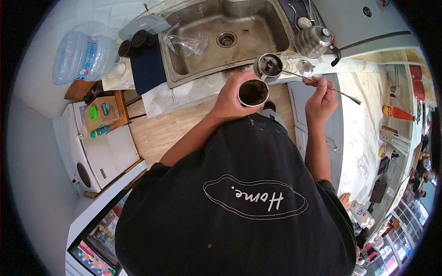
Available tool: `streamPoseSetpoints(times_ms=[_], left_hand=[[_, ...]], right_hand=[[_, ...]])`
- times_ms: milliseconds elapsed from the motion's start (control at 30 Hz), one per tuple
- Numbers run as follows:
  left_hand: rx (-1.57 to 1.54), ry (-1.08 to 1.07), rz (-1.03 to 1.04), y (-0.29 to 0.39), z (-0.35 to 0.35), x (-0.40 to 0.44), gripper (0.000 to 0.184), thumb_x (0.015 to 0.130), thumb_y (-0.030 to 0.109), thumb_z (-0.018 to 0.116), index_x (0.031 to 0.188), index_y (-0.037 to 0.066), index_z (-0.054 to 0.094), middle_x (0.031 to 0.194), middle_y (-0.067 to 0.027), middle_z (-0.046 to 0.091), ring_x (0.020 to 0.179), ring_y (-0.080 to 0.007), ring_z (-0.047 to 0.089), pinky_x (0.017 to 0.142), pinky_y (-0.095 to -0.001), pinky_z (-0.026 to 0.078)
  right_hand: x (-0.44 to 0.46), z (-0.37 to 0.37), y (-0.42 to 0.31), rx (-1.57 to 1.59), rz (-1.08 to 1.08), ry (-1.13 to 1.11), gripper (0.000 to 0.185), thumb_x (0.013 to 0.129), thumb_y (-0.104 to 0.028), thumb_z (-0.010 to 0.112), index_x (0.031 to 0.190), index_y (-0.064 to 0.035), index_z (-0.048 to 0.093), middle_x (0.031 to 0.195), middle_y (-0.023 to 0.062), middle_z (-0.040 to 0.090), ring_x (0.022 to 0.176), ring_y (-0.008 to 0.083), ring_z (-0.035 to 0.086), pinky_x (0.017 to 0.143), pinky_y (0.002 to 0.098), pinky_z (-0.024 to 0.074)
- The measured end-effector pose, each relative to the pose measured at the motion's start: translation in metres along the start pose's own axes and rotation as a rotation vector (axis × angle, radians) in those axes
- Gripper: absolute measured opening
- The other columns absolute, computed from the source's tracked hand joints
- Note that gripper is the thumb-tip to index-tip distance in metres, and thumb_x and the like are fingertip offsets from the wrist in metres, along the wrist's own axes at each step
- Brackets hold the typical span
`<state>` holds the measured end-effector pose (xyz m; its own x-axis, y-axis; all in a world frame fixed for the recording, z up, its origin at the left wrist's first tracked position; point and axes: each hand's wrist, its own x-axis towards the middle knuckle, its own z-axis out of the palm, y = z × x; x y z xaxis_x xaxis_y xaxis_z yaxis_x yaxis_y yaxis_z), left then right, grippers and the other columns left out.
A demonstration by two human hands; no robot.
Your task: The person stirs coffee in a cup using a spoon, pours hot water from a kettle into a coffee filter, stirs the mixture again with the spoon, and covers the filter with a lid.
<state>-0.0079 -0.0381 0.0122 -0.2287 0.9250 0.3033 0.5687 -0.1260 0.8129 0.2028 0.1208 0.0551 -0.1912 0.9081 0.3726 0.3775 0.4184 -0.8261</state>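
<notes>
My left hand [231, 97] is wrapped round a cup [240, 102] with a pale rim, tilted towards me and holding dark, grainy stuff like coffee grounds [253, 93]. Between the fingers of my right hand [321, 102] is a long, thin metal spoon [340, 92]. Its far end reaches into a metal cup [264, 76] at the front edge of the sink, where dark residue shows inside. Both cups are close together, the metal one just beyond the one I hold. Clear glassware [289, 59] stands right of the metal cup.
A steel sink [285, 27] with a crumpled plastic bag [186, 43] lies ahead. A gooseneck kettle [313, 42] stands at its right corner. Dark cups [142, 39] are on the left. Along the right runs a marble counter [361, 133], with another person's hand [345, 200] near a white package [362, 215].
</notes>
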Motion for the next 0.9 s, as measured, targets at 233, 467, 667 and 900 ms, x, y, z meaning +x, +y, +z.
streamPoseSetpoints(times_ms=[233,467,667,900], left_hand=[[-0.082,-0.071,-0.001,0.001,0.014,0.010,0.100,0.064,0.018,0.094,0.148,0.007,0.040,0.132,-0.0150,0.067,0.127,-0.0288,0.063,0.110,-0.0396,0.046],[-0.134,-0.112,-0.046,0.002,0.023,0.014,0.105,0.065,0.017,0.094,0.151,0.010,0.034,0.133,-0.0140,0.067,0.127,-0.0284,0.063,0.110,-0.0401,0.046],[-0.234,-0.131,-0.084,-0.001,0.026,0.015,0.109,0.064,0.020,0.095,0.152,0.010,0.032,0.133,-0.0147,0.066,0.127,-0.0291,0.063,0.110,-0.0401,0.046],[-0.222,-0.105,-0.075,-0.002,0.026,0.014,0.109,0.065,0.020,0.094,0.153,0.010,0.031,0.132,-0.0148,0.066,0.127,-0.0283,0.063,0.111,-0.0402,0.045]], right_hand=[[0.002,0.001,0.020,0.443,0.351,0.076,0.032,0.111,-0.021,0.045,0.101,0.0048,0.059,0.081,0.0167,0.075,0.078,0.0209,0.075,0.077,0.0289,0.0546],[0.012,-0.001,0.007,0.282,0.318,0.049,0.034,0.110,-0.025,0.050,0.100,0.0054,0.062,0.080,0.0147,0.075,0.077,0.0187,0.074,0.074,0.0269,0.0517],[0.019,-0.001,-0.007,0.061,0.227,-0.026,0.035,0.107,-0.028,0.057,0.099,0.0030,0.071,0.080,0.0072,0.078,0.061,0.0090,0.062,0.066,0.0252,0.0485],[0.023,-0.014,-0.046,-0.083,0.067,-0.071,0.031,0.106,-0.025,0.060,0.101,0.0018,0.073,0.080,0.0047,0.079,0.061,0.0066,0.060,0.062,0.0254,0.0481]])
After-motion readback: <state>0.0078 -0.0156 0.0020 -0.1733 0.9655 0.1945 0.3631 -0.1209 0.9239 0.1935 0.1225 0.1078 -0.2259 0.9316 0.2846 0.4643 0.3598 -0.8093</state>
